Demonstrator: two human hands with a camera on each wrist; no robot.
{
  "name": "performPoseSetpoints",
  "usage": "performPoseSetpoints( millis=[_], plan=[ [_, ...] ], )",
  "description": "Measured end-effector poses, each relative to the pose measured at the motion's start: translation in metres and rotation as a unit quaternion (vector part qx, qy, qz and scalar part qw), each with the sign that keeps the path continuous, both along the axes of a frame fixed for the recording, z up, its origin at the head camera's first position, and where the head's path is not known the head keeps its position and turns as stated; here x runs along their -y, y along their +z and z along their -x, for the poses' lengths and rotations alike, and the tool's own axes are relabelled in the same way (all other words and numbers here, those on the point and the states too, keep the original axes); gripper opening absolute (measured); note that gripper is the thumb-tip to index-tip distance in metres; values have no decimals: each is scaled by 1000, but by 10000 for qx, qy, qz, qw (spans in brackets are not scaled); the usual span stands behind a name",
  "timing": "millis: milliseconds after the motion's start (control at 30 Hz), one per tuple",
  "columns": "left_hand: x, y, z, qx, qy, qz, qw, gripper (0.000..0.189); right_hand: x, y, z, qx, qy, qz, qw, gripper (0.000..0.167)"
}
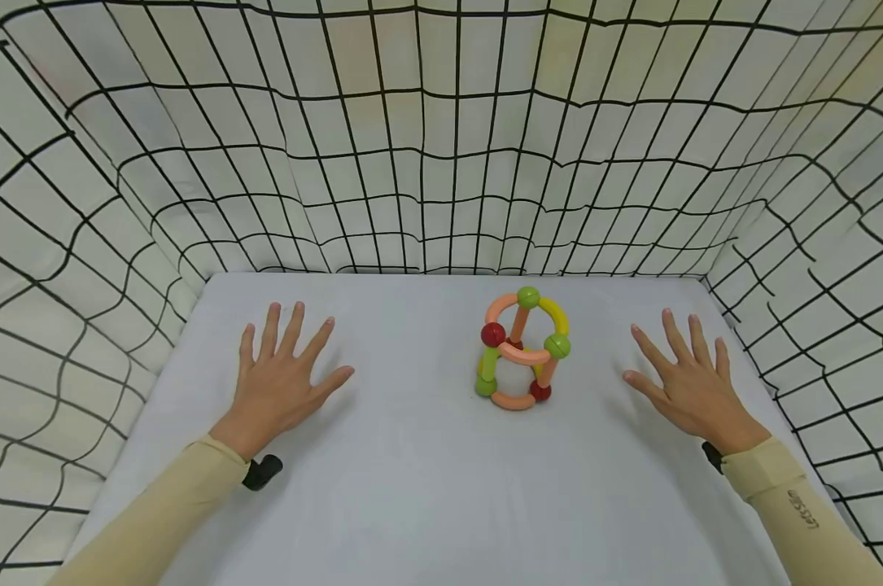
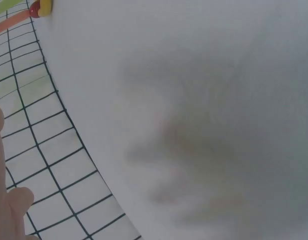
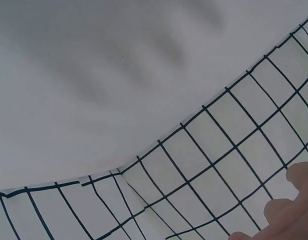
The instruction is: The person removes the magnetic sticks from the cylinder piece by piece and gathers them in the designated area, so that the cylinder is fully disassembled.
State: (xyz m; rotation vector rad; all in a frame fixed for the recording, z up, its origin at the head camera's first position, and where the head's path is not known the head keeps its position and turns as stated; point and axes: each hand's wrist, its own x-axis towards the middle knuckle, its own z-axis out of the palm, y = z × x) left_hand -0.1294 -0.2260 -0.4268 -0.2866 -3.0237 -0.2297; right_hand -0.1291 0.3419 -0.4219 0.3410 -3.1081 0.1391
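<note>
Left grip (image 1: pixel 283 391) and right grip (image 1: pixel 697 395) spread wide, toy (image 1: pixel 525 356) between them

Both grips are bare hands, backs up and fingers apart, over the white counter (image 1: pixel 426 472); soft shadows (image 2: pixel 194 145) fall on it. The toy stands right of the counter's middle, towards the far edge — clear of both hands, though nearer the right one.

White walls (image 1: pixel 404 175) with a dark net (image 1: pixel 421 150) rise along the left, far and right sides, a pen with the toy and both hands inside.

The toy is itself an open cage: an upper and a lower ring joined by posts (image 1: pixel 489 364), with the counter showing through. Shiny green and red balls (image 1: pixel 493 334) sit at the corners. On top run two orange arcs and a yellow one; two posts are orange, one light green — and the lower front arc is orange.
</note>
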Motion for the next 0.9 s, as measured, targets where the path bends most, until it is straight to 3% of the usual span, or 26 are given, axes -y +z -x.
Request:
performPoseSetpoints(
  millis=[300,567,667,800,900],
  plan=[
    [-21,4,6,-52,-152,98,9998,81,9,11,0,-87,163,37,9998,77],
    [-47,14,10,-24,-326,37,9995,80,20,23,6,-243,335,18,9991,78],
    [-58,16,12,1,-431,-27,9991,81,23,25,8,-560,612,100,9965,79],
    [-71,19,14,-106,-607,-76,9981,79,29,26,14,-1209,1133,344,9856,79],
    [-81,19,17,-217,-755,-105,9969,79,34,26,18,-1359,1295,614,9803,81]
  ],
)
